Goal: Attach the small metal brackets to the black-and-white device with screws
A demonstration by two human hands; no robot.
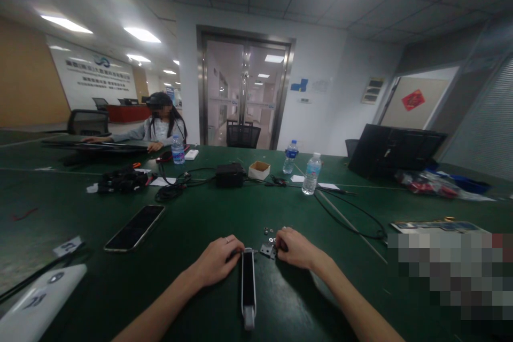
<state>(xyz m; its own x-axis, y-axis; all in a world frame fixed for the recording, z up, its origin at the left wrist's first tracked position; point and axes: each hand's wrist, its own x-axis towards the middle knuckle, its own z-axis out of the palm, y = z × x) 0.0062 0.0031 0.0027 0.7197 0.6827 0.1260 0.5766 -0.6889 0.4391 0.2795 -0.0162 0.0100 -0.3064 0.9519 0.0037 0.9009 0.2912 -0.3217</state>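
Observation:
A long narrow black-and-silver bar (248, 286) lies on the green table (192, 235), pointing toward me. My left hand (218, 259) is curled with its fingertips against the bar's far end on the left side. My right hand (294, 247) is closed in a pinch on a small metal hinge plate (267, 249) just right of the bar's far end. Several tiny screws and washers (269, 232) lie loose beyond the hands.
A dark phone (135, 227) lies left of the hands, a white device (38, 304) at the near left edge. Water bottles (311, 173), a cardboard box (259, 170), a black adapter (230, 175), cables (348, 219) and a black case (390, 149) lie farther back. Another person (158, 128) sits far left.

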